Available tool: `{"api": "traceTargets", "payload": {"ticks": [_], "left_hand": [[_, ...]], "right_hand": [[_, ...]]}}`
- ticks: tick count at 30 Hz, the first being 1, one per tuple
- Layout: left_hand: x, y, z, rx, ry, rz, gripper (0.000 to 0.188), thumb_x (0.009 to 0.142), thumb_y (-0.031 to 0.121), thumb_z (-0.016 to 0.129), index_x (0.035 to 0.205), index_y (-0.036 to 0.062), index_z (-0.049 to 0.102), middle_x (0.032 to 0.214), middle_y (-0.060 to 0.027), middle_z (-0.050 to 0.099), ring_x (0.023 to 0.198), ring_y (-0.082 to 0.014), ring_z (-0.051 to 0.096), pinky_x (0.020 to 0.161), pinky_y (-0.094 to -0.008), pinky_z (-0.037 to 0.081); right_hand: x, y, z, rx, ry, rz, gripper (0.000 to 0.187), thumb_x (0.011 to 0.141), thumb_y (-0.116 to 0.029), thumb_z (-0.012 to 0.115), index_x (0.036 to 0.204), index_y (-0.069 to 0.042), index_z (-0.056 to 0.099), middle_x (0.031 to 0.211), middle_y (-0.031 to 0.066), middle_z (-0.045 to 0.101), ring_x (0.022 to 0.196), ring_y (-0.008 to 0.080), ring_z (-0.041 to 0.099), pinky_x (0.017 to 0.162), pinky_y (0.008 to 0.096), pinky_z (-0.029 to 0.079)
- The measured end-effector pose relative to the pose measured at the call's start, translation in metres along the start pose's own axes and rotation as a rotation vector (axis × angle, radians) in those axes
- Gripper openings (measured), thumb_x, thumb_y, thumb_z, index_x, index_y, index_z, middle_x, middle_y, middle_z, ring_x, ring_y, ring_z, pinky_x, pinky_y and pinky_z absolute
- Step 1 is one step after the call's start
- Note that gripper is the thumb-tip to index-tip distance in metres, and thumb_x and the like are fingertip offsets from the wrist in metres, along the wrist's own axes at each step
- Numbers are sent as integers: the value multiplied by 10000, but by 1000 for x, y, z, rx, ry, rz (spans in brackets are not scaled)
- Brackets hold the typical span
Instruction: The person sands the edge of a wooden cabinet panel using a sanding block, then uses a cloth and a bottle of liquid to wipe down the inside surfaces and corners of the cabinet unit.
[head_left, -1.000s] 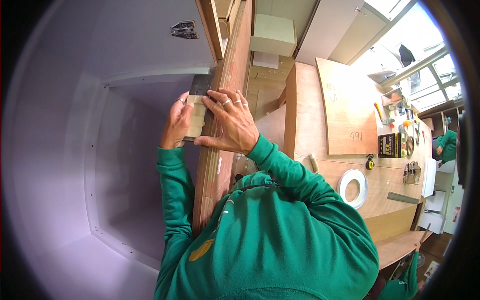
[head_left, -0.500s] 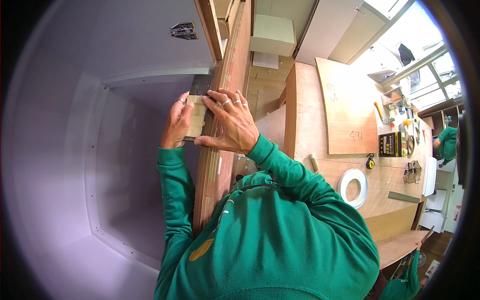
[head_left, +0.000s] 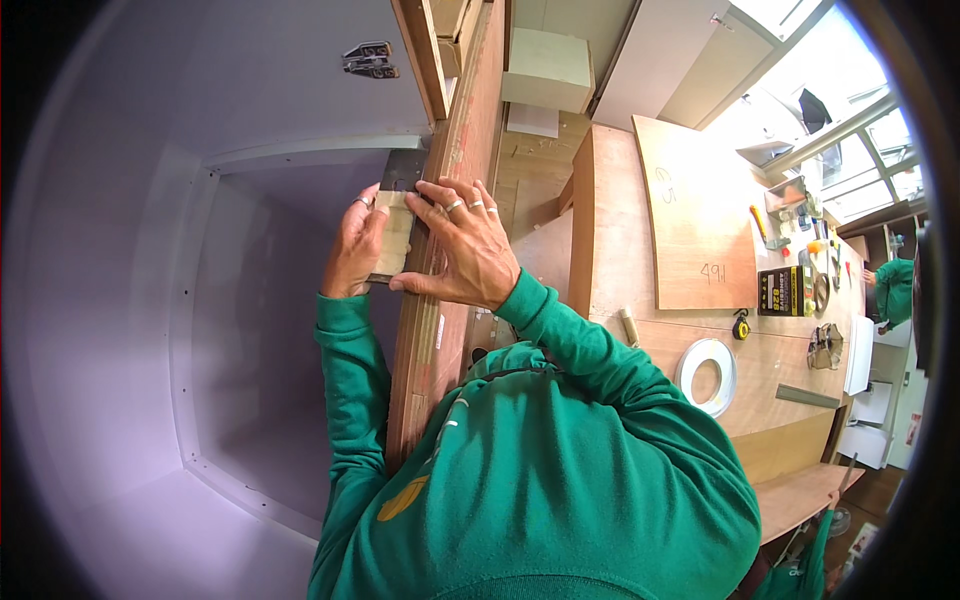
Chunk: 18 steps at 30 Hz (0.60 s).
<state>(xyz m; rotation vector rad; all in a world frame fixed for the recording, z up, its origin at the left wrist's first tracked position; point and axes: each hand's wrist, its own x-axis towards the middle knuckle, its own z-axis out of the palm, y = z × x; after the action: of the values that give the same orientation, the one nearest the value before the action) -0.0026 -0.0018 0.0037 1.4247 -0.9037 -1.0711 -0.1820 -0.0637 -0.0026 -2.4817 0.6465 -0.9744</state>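
**Block pressed to panel edge, both hands on**

Small pale wooden block (head_left: 393,236) held flat against edge of tall reddish-brown wooden panel (head_left: 440,260), at mouth of grey-lilac cabinet interior (head_left: 150,300). Dark metal plate (head_left: 402,172) just above block, touching panel edge.

Left hand (head_left: 355,250): fingers curled around block's left side, ring visible, thumb side against block. Gripping, not open.

Right hand (head_left: 462,245): spread wide, palm down, fingers fanned over block's top and panel edge, thumb along block's lower end. Rings on two fingers. Pressing flat rather than clasping.

Green sleeves (head_left: 560,350) rising from lower edge; torso filling bottom centre.

Hinge (head_left: 368,58) mounted on cabinet wall, upper left, well apart from hands.

Right of panel: plywood workbench (head_left: 620,250) carrying curved plywood sheet (head_left: 700,220) with pencil marks, roll of white tape (head_left: 706,375), small tape measure (head_left: 741,325), yellow-and-black box (head_left: 785,291), assorted tools near far edge. Pale box (head_left: 545,70) on floor beyond panel top. Another person's green sleeve (head_left: 893,290) at far right rim.
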Motion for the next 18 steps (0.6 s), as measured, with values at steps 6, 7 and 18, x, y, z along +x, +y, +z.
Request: {"api": "traceTargets", "payload": {"ticks": [6,7,18], "left_hand": [[1,-5,-1,4,41,-3,415,1002,170,432,1392,30,464,978,-56,651,704,-109,620,619,-262,543],[1,-4,-1,7,31,-5,416,1001,170,432,1391,29,464,976,-56,651,703,-109,620,618,-262,542],[5,-9,-1,38,19,15,427,997,173,425,1396,22,452,961,-61,651,701,-111,618,606,-267,533]], "right_hand": [[0,0,0,9,-1,-1,968,663,-722,721,1339,-48,557,1373,118,499,1331,350,405,1127,630,236],[0,0,0,7,0,1,967,663,-720,722,1339,-48,557,1372,118,499,1330,350,406,1128,628,237],[-2,2,-1,10,12,2,973,667,-726,711,1343,-46,546,1373,115,497,1326,349,404,1136,613,228]]}}
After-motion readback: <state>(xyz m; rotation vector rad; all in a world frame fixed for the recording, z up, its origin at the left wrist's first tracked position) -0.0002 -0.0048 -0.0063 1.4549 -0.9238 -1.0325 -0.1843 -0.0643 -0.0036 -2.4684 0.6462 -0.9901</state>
